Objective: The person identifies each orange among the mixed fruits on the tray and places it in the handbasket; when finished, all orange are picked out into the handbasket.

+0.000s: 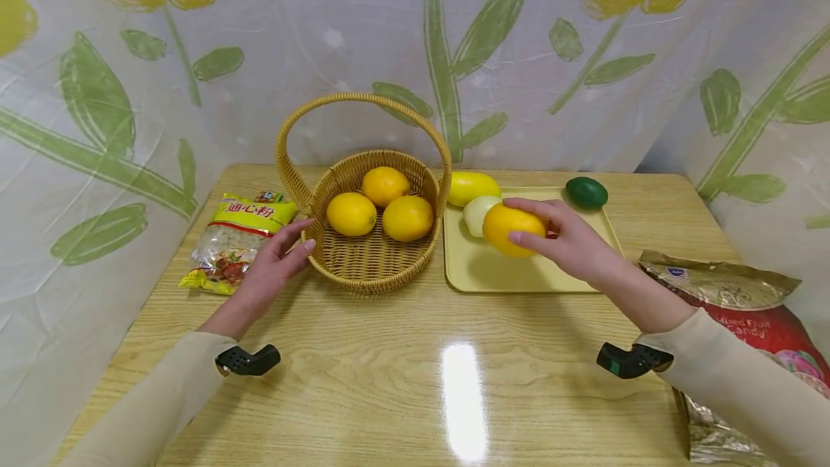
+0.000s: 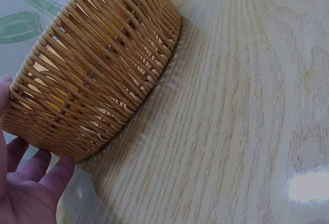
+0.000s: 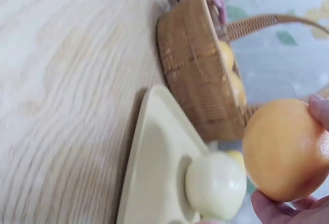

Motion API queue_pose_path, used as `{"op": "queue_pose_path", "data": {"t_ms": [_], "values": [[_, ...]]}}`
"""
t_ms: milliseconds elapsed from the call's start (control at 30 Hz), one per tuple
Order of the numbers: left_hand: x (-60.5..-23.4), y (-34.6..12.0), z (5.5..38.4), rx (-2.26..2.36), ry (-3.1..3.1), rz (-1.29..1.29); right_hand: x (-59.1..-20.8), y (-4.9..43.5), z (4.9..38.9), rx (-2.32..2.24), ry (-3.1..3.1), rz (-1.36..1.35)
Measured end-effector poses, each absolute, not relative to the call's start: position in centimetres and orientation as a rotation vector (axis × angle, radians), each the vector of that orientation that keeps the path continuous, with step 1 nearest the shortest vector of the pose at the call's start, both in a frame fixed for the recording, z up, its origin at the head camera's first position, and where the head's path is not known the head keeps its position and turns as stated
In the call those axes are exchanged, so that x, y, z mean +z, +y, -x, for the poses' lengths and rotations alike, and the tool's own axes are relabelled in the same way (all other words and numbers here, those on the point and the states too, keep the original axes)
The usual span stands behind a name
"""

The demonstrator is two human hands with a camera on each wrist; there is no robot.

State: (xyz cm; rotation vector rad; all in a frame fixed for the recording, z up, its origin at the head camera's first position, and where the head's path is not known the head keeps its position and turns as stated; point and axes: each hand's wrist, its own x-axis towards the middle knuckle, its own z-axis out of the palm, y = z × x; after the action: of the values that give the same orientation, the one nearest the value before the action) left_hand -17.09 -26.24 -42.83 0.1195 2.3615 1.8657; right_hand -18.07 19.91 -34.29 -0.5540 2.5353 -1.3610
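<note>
My right hand [image 1: 570, 236] holds an orange [image 1: 512, 229] over the yellow tray [image 1: 519, 279], thumb on the near side and fingers round the far side. In the right wrist view the orange [image 3: 285, 149] appears close up, above a pale, whitish round item [image 3: 216, 185] on the tray. At the left side of the wicker basket [image 1: 369, 283], my left hand [image 1: 269, 272] grips the rim; its thumb lies at the rim and other fingers touch the outer wall in the left wrist view. Three yellow-orange fruits [image 1: 407, 218] lie inside the basket, under its tall arched handle.
A long yellow item [image 1: 473, 188] lies at the tray's back left, a dark green oval item [image 1: 586, 193] at its back right. Left of the basket is a bag of pasta [image 1: 236, 240]. A red and gold candy bag [image 1: 746, 316] lies at the right under my forearm. A curtain hangs behind.
</note>
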Motion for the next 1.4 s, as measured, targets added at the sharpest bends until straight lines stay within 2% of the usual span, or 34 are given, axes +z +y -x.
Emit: {"op": "queue_pose_path", "data": {"t_ms": [100,467,867,1400], "values": [[-42.8,-26.3,17.0,1.866,2.356,-0.120,-34.0,19.1,17.6,-1.327,2.544,0.570],[-42.7,-26.3,17.0,1.869,2.346,-0.115,-32.3,14.8,17.4,-1.197,2.521,0.906],[-42.7,-26.3,17.1,1.857,2.364,-0.125,-31.7,8.3,20.2,-0.936,2.464,1.326],[-42.5,-26.4,17.0,1.836,2.370,-0.115,-33.9,3.0,22.6,-0.694,2.363,1.230]]}}
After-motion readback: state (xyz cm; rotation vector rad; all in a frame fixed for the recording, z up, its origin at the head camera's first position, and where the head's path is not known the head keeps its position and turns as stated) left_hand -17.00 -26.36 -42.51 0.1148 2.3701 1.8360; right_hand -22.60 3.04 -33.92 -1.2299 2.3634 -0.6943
